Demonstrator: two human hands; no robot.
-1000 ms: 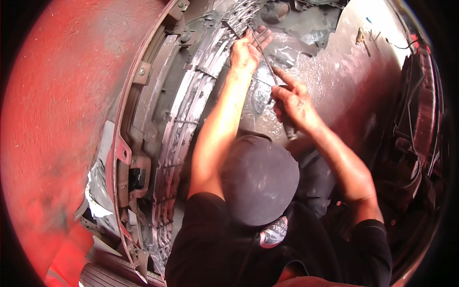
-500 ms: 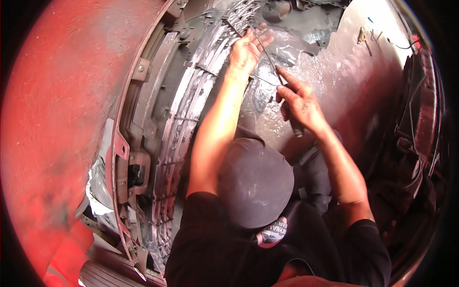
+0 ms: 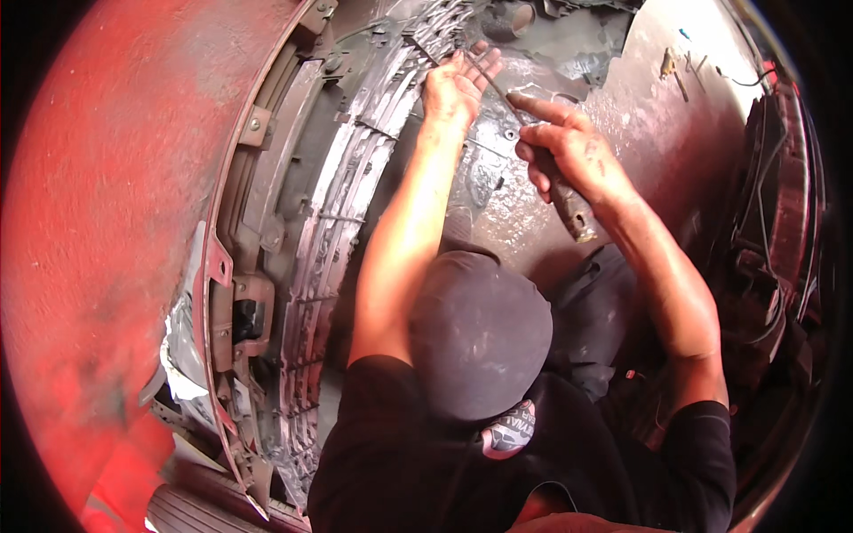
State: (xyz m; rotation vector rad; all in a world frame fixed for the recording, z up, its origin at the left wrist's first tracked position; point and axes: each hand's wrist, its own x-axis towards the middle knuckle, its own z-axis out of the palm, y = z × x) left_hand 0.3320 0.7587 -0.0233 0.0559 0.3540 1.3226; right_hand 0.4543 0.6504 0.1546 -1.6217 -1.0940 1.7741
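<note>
My right hand (image 3: 573, 147) is closed round the thick dark handle of a long thin-shafted tool (image 3: 559, 200), its index finger stretched along the shaft. I cannot tell if it is a soldering iron or a screwdriver. The shaft slants up and left to my left hand (image 3: 458, 84), where its tip is hard to make out. That hand lies palm up with its fingers spread, at the far end of a slatted grille panel (image 3: 342, 178) with silvery-grey smears. A thin dark stick (image 3: 425, 51) meets the left hand's edge; whether the hand touches it is unclear.
A bent frame with brackets (image 3: 258, 126) edges the panel, beside a red surface (image 3: 107, 195). Dark car parts (image 3: 764, 258) stand at the right. Several small items (image 3: 671, 67) lie at the far right. My bent knee (image 3: 480, 338) rises below my hands.
My right hand has shifted up and right and turned, so more of the tool's handle shows. The left hand stays almost in place, its fingers still spread.
</note>
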